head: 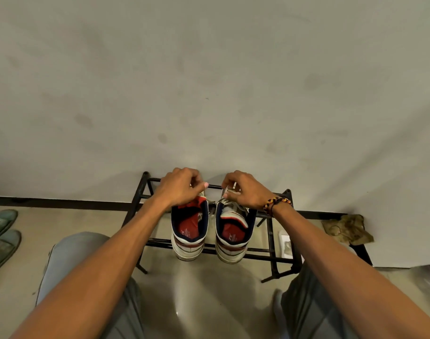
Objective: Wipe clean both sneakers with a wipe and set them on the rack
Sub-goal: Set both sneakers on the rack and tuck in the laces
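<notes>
Overall, one wall (pixel 209 81) fills the upper part of the view, and one black rack (pixel 270 256) stands against its foot; everything else is placed from that rack. Two sneakers (pixel 190 231) sit side by side on the rack's top bars, heels toward the person and hanging a little over the front bar, toes toward the wall, a narrow gap between them. Two hands reach over them: the left hand (pixel 182 188) is above the front part of the left sneaker with its fingers curled down at the tongue, and the right hand (pixel 245 192), with a beaded bracelet (pixel 273 204) on its wrist, is above the front part of the right sneaker (pixel 233 234) with fingertips pinched at the laces. Whether the left fingers actually grip the shoe cannot be told, since the hand hides that spot. Two green slippers (pixel 1 236) lie on the floor well to the left of the rack. One crumpled brownish cloth (pixel 347 228) lies just right of the rack by the wall, and one small white packet (pixel 287 244) shows under the rack's right end.
</notes>
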